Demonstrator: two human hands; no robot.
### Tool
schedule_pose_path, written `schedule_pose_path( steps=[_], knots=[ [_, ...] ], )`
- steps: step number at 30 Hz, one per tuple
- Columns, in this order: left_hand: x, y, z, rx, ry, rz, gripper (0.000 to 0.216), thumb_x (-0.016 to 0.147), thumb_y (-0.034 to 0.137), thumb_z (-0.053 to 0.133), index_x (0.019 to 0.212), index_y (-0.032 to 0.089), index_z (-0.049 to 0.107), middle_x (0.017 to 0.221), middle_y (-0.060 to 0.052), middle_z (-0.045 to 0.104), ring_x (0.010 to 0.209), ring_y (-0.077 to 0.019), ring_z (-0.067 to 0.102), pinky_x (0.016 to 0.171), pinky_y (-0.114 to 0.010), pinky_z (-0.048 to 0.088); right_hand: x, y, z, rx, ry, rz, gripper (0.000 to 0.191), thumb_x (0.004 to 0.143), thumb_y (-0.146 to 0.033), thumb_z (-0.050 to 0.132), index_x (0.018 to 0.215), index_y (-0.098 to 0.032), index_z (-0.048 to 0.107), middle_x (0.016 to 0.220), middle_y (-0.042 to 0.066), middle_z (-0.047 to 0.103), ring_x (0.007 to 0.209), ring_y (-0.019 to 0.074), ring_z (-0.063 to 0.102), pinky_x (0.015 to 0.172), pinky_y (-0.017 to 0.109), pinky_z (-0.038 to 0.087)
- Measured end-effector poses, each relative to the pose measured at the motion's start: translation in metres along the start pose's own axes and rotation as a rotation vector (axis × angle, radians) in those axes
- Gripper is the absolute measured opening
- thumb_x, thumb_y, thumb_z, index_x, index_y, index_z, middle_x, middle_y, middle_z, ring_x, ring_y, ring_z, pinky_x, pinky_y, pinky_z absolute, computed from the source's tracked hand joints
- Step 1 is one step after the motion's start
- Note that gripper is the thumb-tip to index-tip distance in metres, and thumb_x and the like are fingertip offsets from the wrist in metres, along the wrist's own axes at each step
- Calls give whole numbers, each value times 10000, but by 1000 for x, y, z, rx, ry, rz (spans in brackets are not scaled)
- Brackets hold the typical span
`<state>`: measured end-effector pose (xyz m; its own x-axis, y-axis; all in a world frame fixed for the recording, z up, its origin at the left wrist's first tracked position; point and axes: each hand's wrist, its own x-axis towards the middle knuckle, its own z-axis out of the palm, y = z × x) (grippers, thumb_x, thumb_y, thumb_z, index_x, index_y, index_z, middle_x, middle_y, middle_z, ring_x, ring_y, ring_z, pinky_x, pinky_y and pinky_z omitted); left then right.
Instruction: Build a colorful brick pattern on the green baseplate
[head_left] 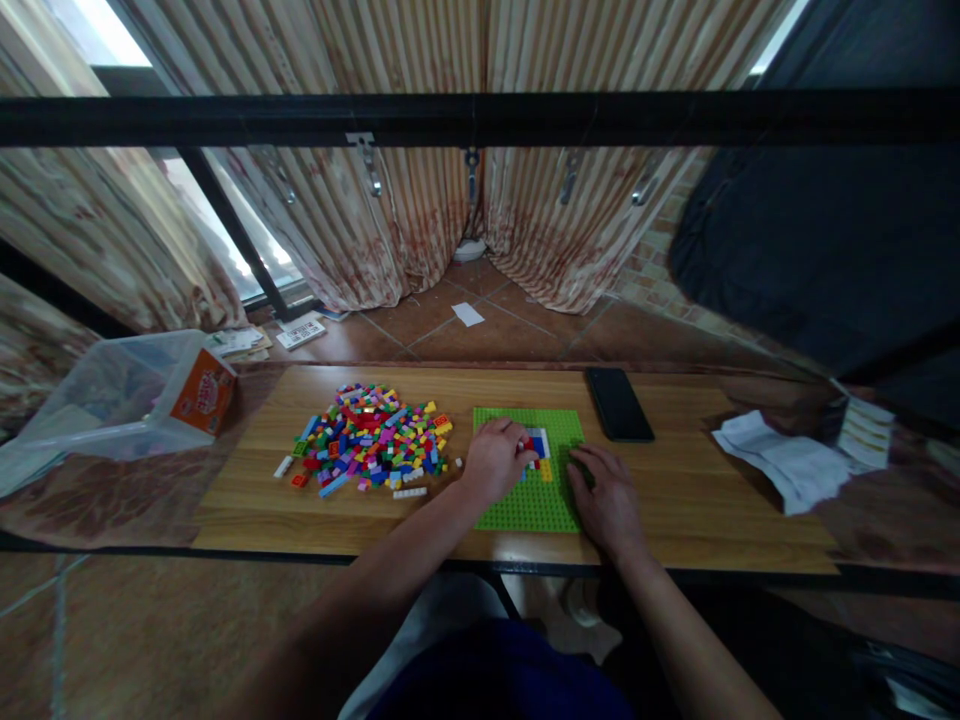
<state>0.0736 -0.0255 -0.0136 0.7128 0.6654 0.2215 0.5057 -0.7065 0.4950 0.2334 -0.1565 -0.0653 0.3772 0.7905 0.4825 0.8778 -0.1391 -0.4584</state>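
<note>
Green baseplate (529, 510): lies flat on the tabletop (705, 520), between the brick heap (375, 440) and a black phone (619, 404). From my remote head view, the left hand (491, 465) is curled over a small multicoloured build (540, 447), thumb and fingers drawn close; I cannot tell whether a brick is pinched there. Right hand (609, 495) half open, loosely curved, fingertips at the plate's right edge; I see nothing gripped. Risks, my judgement: a brick pressed down off the studs could seat crooked, since the left hand masks part of the build from me; a weak brace on the right could let the plate slide under pressure; a left sleeve-side sweep could scatter the heap's near bricks. Count: hands, two; baseplate, one; build, one; phone, one; heap, one, its bricks too many and overlapped to number.
</note>
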Motion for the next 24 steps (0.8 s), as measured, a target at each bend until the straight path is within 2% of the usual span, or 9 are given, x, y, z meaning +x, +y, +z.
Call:
schedule_pose_path(
  steps=[7,12,15,18,21,24],
  knots=[
    [16,4,-7,-29,-166,-121,161,726,299,745,808,191,659,836,4,658,771,-145,618,712,-254,477,-1,1,1,17,8,-1,317,915,-377,464,1052,-189,680,1133,133,650,1060,263,569,923,470,470],
    [16,4,-13,-37,-165,-108,161,724,312,746,767,183,660,798,7,661,741,-139,618,691,-242,473,0,1,1,5,1,-7,328,917,-376,459,1049,-170,678,1122,139,651,1056,263,565,916,468,472],
    [9,1,-13,-81,-123,-64,187,761,360,717,800,185,664,809,5,665,774,-138,622,718,-239,480,1,1,1,8,5,-13,328,916,-377,461,1045,-167,678,1117,140,651,1055,260,562,921,461,469],
    [-3,-4,-12,-130,-18,-39,171,871,330,584,894,183,668,858,-16,670,816,-143,625,760,-255,492,1,1,1,13,7,-16,333,915,-386,461,1039,-168,679,1111,140,653,1053,258,563,920,455,469],
    [-23,-7,-9,-113,103,-70,215,927,229,454,1000,184,651,962,-46,668,900,-158,619,839,-296,495,0,2,2,13,12,-14,331,914,-394,462,1033,-175,680,1114,136,653,1055,260,566,917,458,470],
    [-45,-2,-6,-41,138,-24,258,930,246,458,1132,192,609,1143,-74,628,1064,-195,571,956,-368,456,0,3,2,11,17,-19,329,916,-394,460,1036,-178,679,1123,137,652,1069,264,566,923,466,468]
  ],
)
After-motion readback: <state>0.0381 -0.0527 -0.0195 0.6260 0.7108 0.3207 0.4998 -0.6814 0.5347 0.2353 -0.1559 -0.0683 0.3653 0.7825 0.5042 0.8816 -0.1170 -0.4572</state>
